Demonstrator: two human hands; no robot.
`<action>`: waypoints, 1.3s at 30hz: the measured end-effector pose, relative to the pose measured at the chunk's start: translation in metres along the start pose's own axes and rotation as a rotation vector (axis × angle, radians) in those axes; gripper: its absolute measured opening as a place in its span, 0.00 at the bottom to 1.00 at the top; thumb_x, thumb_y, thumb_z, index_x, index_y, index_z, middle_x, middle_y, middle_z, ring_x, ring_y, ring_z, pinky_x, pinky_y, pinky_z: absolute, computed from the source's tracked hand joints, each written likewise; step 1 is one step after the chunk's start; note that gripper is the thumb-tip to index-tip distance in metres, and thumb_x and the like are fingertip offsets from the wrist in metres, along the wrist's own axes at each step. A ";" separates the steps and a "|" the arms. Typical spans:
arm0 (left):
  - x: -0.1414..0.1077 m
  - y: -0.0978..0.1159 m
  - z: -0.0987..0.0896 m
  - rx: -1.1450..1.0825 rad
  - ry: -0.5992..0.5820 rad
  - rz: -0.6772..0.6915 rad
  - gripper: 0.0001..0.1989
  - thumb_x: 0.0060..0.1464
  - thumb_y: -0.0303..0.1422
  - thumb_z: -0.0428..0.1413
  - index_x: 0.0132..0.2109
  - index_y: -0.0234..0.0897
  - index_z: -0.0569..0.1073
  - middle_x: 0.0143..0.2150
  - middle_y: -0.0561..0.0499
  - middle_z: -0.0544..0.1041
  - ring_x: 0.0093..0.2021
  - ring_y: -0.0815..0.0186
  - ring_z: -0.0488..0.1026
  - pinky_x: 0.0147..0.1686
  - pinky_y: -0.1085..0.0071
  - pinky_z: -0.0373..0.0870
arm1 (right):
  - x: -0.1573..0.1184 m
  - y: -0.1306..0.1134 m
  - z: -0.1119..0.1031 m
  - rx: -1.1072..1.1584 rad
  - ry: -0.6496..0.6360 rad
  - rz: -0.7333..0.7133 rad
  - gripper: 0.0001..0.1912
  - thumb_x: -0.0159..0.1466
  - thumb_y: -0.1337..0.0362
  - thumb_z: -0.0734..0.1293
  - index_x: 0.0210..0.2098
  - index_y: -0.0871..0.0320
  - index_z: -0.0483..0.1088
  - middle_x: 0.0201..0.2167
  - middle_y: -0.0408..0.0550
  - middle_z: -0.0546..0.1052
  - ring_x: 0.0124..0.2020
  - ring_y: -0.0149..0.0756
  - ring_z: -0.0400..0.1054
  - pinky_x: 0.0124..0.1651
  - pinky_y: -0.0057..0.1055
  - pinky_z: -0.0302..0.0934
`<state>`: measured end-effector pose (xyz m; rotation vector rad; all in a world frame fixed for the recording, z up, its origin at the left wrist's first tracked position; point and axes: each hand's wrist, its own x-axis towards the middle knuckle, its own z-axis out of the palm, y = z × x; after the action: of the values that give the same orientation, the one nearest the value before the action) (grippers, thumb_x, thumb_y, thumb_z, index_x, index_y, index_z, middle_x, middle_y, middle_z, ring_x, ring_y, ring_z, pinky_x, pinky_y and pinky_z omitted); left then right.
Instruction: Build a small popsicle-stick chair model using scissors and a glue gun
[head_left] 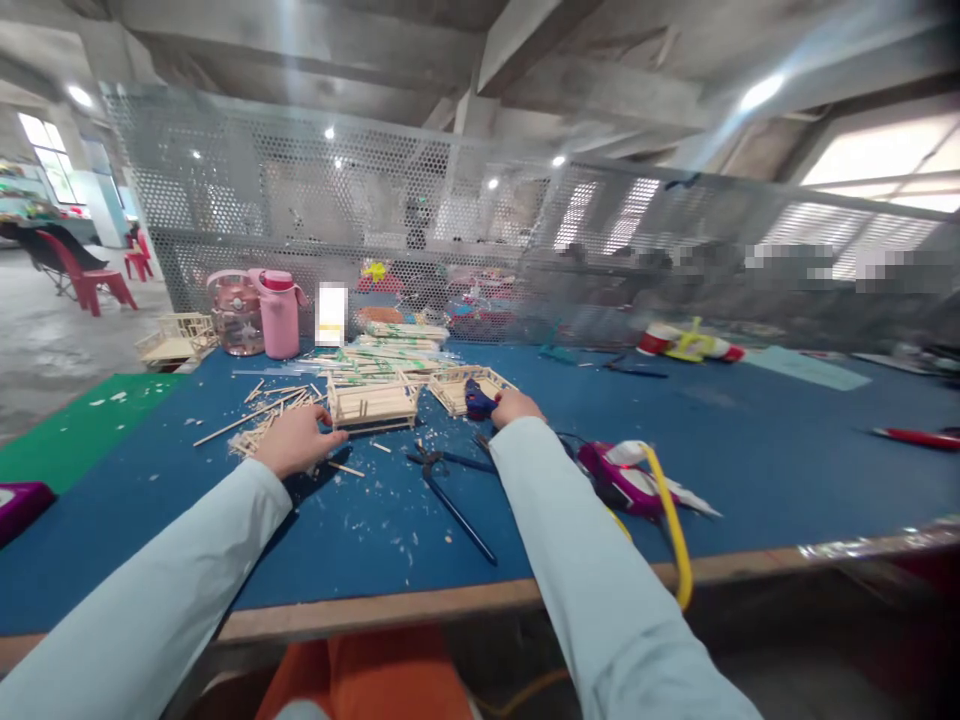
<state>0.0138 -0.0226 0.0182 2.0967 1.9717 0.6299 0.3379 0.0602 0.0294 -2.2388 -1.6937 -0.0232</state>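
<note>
My left hand (296,440) is at the left end of a small model (373,405) built of wooden sticks, its thumb and finger closed around the front corner. In my right hand (517,408) is a small dark blue tool (478,400) whose kind I cannot make out; my fingers are wrapped round its near end. Just behind that tool lies a second wooden stick frame (446,390). Long-handled blue pliers (457,510) rest between my forearms, jaws toward the models. Loose wooden sticks (274,412) are heaped beside my left hand.
Bundles of sticks (397,345) lie behind the models. A pink bottle (281,315) and a clear jug (238,315) stand at the back left. A purple glue gun (619,480) with a yellow cord (675,530) sits right of my right forearm. A perforated metal screen (375,190) closes the back.
</note>
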 end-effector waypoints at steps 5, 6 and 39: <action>0.005 -0.002 0.012 0.012 0.032 -0.004 0.20 0.52 0.44 0.52 0.41 0.34 0.79 0.40 0.37 0.80 0.42 0.51 0.75 0.36 0.65 0.64 | -0.001 -0.009 -0.012 0.158 -0.015 0.036 0.15 0.52 0.59 0.71 0.37 0.62 0.77 0.40 0.62 0.78 0.43 0.50 0.73 0.42 0.36 0.64; 0.006 -0.002 0.012 -0.017 0.046 -0.008 0.19 0.53 0.43 0.51 0.41 0.34 0.79 0.40 0.38 0.80 0.41 0.52 0.75 0.37 0.66 0.64 | -0.003 -0.012 -0.016 0.200 0.019 0.030 0.17 0.55 0.58 0.69 0.39 0.63 0.76 0.41 0.62 0.78 0.44 0.50 0.73 0.43 0.35 0.64; -0.031 0.028 -0.002 -0.508 0.285 -0.029 0.21 0.47 0.50 0.51 0.28 0.35 0.74 0.17 0.56 0.61 0.20 0.69 0.56 0.23 0.72 0.51 | -0.090 -0.062 -0.039 0.906 -0.111 -0.716 0.23 0.60 0.43 0.60 0.26 0.58 0.66 0.16 0.40 0.62 0.24 0.31 0.60 0.29 0.29 0.53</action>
<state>0.0377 -0.0562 0.0268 1.7365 1.7188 1.3247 0.2604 -0.0191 0.0631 -0.9574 -1.9249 0.5782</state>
